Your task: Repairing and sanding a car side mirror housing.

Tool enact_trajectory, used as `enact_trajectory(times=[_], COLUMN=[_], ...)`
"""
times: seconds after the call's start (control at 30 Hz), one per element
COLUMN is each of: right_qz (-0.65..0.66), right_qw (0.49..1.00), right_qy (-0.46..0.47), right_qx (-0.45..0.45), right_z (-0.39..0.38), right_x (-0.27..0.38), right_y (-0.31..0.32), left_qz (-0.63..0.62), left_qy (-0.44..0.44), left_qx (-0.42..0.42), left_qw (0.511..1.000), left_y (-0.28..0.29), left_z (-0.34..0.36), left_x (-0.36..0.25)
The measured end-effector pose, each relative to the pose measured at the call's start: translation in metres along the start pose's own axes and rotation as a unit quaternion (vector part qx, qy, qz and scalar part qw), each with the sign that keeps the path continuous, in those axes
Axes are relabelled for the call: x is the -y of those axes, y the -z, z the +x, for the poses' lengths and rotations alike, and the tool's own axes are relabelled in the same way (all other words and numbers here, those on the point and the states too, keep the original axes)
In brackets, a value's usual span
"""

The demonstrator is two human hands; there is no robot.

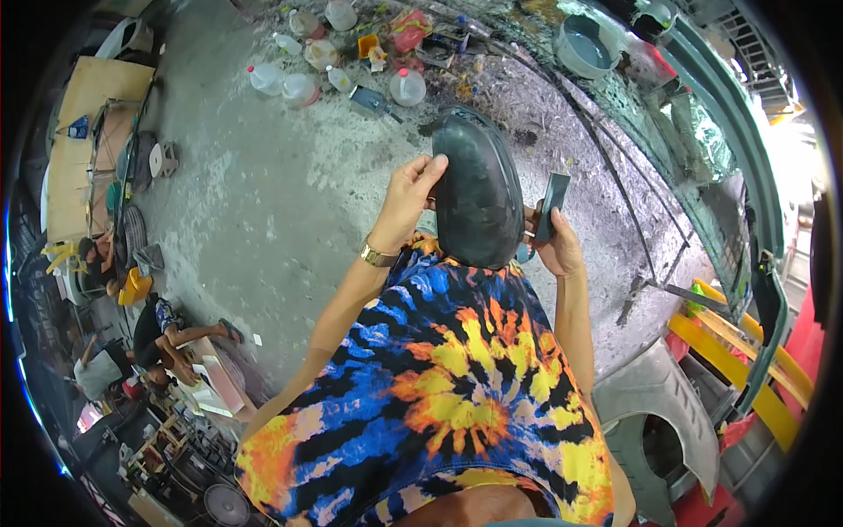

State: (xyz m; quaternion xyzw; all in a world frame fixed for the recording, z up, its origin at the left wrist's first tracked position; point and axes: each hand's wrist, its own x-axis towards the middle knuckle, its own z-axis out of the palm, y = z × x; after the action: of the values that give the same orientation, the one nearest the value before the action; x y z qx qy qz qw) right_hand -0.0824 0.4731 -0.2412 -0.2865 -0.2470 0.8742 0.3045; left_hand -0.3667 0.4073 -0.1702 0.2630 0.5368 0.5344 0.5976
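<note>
A dark, smooth, rounded oblong shell (477, 189), like a car side-mirror cover, stands out in front of my tie-dye shirt. My left hand (407, 200) grips its left edge, thumb on the outer face and fingers mostly behind it. A metal watch is on that wrist. At the shell's right side, my right hand (559, 244) holds a small flat dark rectangular pad (552, 204), pinched between thumb and fingers. Some right fingers are hidden behind the pad and the shell. Whether they also touch the shell, I cannot tell.
Several plastic bottles (299, 90) stand on the stained concrete floor (237, 193) ahead. A grey bucket (587, 48) is at the far right, near a long dark frame (766, 167). A grey car body panel (665, 400) lies right. People (158, 342) sit at left.
</note>
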Motion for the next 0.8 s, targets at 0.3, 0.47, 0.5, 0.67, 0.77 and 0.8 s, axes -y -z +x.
enact_trajectory(times=[0.3,0.47,0.5,0.67,0.77,0.8], right_qz=[-0.001,0.004,0.013,-0.011,-0.058,-0.089], right_qw=[0.999,0.999,0.999,0.998,0.994,0.990], right_qy=[0.015,0.032,0.023,0.026,0.026,0.029], right_qx=[-0.028,-0.027,-0.027,-0.058,-0.091,-0.105], right_z=[-0.002,-0.007,-0.010,-0.007,-0.002,-0.001], right_x=[0.003,0.002,0.000,-0.006,-0.009,-0.009], right_y=[0.006,-0.001,0.006,-0.006,-0.026,-0.030], left_qz=[0.013,-0.046,-0.064,-0.124,-0.128,-0.125], left_qy=[0.011,0.003,0.038,0.066,0.042,0.049], left_qx=[0.029,0.155,0.140,-0.010,-0.053,-0.050], left_qw=[0.999,0.987,0.987,0.990,0.989,0.990], left_y=[0.009,0.002,0.004,-0.002,0.007,0.013], left_z=[0.019,0.020,0.023,0.053,0.068,0.071], left_x=[0.004,-0.003,0.002,0.017,0.033,0.039])
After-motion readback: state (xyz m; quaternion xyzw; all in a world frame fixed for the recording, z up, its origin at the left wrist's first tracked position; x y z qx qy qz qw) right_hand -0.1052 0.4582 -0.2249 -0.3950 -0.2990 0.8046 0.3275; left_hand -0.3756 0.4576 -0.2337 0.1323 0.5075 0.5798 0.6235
